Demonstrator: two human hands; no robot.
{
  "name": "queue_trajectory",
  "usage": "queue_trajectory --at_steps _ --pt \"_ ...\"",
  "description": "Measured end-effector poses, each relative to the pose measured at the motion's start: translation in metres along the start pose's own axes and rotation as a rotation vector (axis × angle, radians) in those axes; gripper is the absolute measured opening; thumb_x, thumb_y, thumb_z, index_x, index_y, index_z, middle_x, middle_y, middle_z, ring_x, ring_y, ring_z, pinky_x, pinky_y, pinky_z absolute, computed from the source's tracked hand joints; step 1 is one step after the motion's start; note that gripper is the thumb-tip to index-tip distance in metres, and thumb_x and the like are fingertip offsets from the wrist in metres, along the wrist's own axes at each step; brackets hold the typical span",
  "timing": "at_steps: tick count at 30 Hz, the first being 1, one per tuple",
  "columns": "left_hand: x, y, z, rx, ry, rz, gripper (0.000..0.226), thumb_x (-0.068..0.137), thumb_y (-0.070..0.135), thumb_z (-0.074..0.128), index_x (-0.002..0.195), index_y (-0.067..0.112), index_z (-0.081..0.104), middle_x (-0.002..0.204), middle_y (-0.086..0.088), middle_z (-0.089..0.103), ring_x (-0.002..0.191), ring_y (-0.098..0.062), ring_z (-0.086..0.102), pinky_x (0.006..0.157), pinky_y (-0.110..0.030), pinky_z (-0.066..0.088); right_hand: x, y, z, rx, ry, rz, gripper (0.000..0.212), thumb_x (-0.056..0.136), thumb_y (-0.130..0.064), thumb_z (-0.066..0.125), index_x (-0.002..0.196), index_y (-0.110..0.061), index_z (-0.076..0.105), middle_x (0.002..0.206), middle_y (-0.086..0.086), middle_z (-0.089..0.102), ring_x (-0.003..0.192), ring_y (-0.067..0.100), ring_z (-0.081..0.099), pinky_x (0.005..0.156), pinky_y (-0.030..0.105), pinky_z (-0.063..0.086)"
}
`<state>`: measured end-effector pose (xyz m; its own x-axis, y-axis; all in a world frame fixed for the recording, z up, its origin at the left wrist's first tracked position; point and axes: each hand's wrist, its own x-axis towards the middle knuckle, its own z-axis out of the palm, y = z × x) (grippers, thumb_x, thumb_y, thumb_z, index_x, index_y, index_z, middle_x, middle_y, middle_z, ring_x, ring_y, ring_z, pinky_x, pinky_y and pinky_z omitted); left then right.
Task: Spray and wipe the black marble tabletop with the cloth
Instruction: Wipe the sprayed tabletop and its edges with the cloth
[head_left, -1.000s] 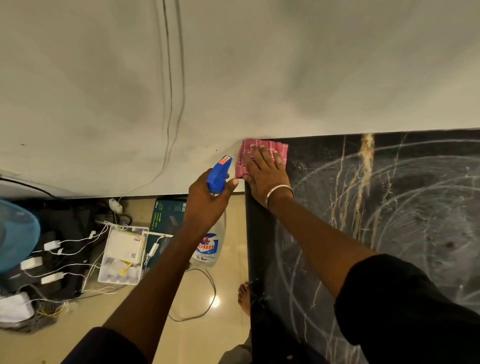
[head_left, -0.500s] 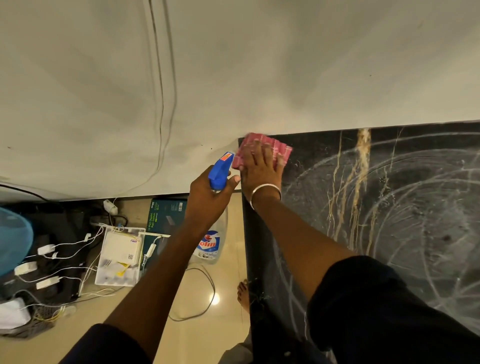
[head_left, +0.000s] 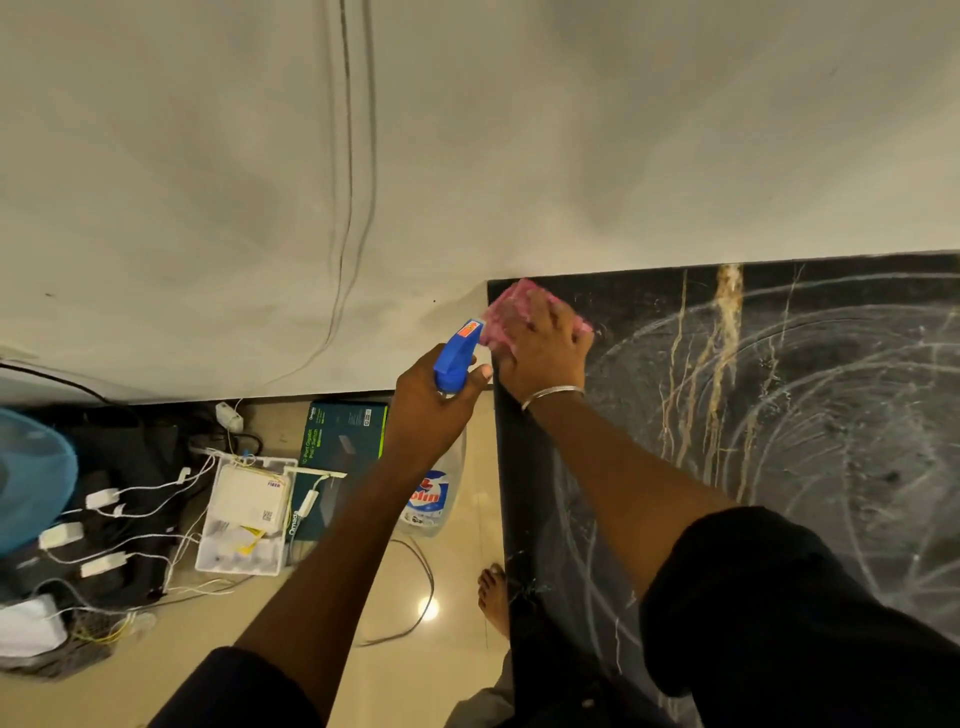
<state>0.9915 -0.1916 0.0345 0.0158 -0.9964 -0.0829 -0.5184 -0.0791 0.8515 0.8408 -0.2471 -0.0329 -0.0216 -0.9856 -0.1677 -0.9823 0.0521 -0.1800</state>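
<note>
The black marble tabletop (head_left: 810, 426) with gold veins and pale curved wipe streaks fills the right side. My right hand (head_left: 545, 348) presses a pink cloth (head_left: 506, 312) flat on the tabletop's far left corner, by the wall. Most of the cloth is hidden under the fingers. My left hand (head_left: 431, 410) grips a clear spray bottle (head_left: 434, 499) with a blue trigger head (head_left: 457, 353), held just left of the table edge over the floor.
A pale wall (head_left: 467, 156) with hanging cables runs along the back. On the tiled floor at left lie a white router (head_left: 249, 499), a dark green box (head_left: 343, 431), white adapters and tangled wires (head_left: 104, 525). My bare foot (head_left: 493, 597) stands beside the table.
My right hand with the cloth has turned and slid slightly right along the far corner. The cloth is now blurred with motion. The left hand and bottle hold about the same place.
</note>
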Motion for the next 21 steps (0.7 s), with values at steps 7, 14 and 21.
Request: queue_trajectory --at_steps 7,14,21 --pt "-0.015 0.0 0.003 0.008 -0.018 -0.002 0.027 0.09 0.028 0.064 0.103 0.005 0.061 0.07 0.009 0.054 0.064 -0.008 0.055 0.067 -0.013 0.042 -0.019 0.043 -0.011 -0.048 -0.068 -0.361 0.054 0.09 -0.061 0.048 0.14 -0.04 0.043 0.147 0.003 0.036 0.127 0.031 0.035 0.097 0.052 0.046" --pt "-0.029 0.003 0.006 0.031 -0.067 0.019 0.025 0.087 0.036 0.064 0.1 0.015 0.06 0.082 -0.003 0.064 0.075 -0.015 0.061 0.074 -0.02 0.048 -0.036 0.065 -0.01 0.033 0.012 0.111 0.054 0.095 -0.056 0.044 0.143 -0.033 0.04 0.143 0.012 0.033 0.127 0.038 0.034 0.09 0.053 0.053" --pt "-0.048 0.008 0.011 0.091 -0.1 -0.001 0.036 0.089 0.036 0.062 0.11 0.007 0.06 0.082 0.002 0.057 0.07 -0.01 0.055 0.071 -0.016 0.043 -0.074 0.029 0.002 0.017 -0.042 -0.198 0.054 0.094 -0.055 0.046 0.143 -0.034 0.038 0.139 0.009 0.039 0.122 0.031 0.039 0.093 0.046 0.052"
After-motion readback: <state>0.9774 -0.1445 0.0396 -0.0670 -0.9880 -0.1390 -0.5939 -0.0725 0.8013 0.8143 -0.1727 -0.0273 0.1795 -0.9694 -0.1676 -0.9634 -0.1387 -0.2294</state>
